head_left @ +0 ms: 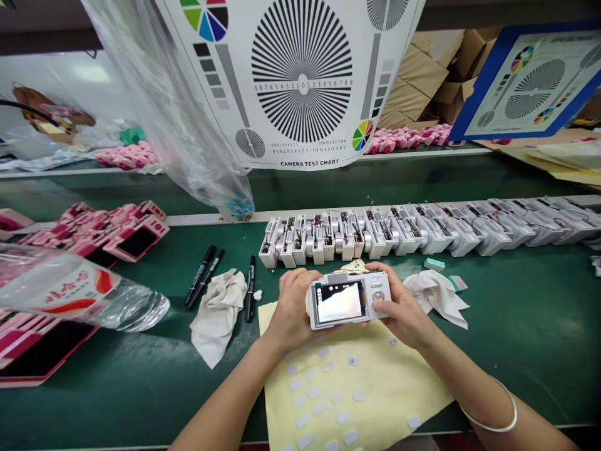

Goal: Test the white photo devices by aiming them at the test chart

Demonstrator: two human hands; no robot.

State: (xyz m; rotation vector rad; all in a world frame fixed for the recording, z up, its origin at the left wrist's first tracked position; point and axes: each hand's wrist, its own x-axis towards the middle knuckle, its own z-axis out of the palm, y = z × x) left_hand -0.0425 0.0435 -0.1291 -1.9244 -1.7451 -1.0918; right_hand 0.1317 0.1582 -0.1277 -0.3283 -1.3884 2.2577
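I hold a small white camera [350,300] with both hands above the green bench, its lit screen facing me. My left hand [291,310] wraps the camera's left end, fingers closed round it. My right hand [404,310] grips the right end, thumb resting on the round button pad. Under my hands lies a yellow backing sheet [350,388] dotted with several small white stickers. A large camera test chart [300,81] hangs straight ahead above the bench.
A long row of white camera bodies [422,232] with red wires lies behind my hands. Black markers [204,275] and a white cloth [218,313] lie to the left, crumpled paper [436,294] to the right. Pink cameras [107,232] and a plastic bottle [94,294] sit far left.
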